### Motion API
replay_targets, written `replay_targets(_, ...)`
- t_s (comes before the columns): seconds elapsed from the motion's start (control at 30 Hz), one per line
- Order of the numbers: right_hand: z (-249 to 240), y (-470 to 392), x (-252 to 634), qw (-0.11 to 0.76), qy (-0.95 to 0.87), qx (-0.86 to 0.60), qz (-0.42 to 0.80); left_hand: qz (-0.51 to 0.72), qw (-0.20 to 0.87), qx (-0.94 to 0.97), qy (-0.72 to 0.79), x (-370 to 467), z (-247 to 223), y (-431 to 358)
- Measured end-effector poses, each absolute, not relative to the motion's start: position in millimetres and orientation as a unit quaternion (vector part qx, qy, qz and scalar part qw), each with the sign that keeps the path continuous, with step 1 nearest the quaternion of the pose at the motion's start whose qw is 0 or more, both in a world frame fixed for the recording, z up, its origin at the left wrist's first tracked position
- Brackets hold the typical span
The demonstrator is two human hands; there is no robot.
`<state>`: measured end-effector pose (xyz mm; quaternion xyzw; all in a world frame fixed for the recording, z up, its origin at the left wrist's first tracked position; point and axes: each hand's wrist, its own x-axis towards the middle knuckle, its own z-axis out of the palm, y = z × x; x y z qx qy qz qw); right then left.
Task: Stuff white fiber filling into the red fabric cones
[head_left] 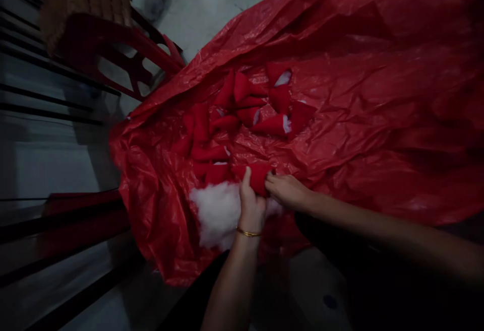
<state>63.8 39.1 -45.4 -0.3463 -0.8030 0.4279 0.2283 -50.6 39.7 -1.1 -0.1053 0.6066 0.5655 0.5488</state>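
The left forearm enters from the bottom centre, with a gold-coloured bangle point(248, 233) at the wrist. The right forearm enters from the lower right. Dark clothing point(333, 240) lies below the hands.

The left hand point(252, 202) grasps a red pouch point(259, 179), thumb extended along its near face. The right hand point(288, 191) is at the right end of the pouch, fingers bent and touching it; whether they pinch its edge cannot be told. The pouch is located over the near part of a red sheet point(378, 119), between the hands.

White fluff point(217, 215) lies in a loose heap on the sheet, just left of the left hand. A smaller portion of it shows below the right hand.

Beyond the fluff, other pouches point(270, 125) of the same red lie in a loose group, some touching or overlapping. Several show white at an open end. The sheet is creased, glossy and spread under the group, extending far to the right.

Dark bars point(56, 102) run along the left side, with a red panel point(83, 225) near the lower ones. At the upper left, a brown bundle point(91, 1) rests on a red stool point(128, 49) with cut-out openings. Grey floor point(212, 8) shows past the sheet's far edge.
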Motion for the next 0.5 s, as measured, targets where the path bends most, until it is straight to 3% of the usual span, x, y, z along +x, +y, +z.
replay_targets(0.2, -39.2, 34.3, 91.0, 0.394, -0.749, -0.414, 0.336, 0.568, 0.554, -0.165, 0.586, -77.9, -2.0, 52.5)
replay_targets(0.37, -36.8, 41.8, 88.5, 0.376, -0.763, -0.380, 0.362, 0.563, 0.563, -0.183, 0.576, -68.6, -5.3, 45.5)
replay_targets(0.5, -37.4, 42.4, 80.8, 0.377, -0.804, -0.343, 0.307, 0.561, 0.578, -0.172, 0.566, -62.3, -2.0, 40.2)
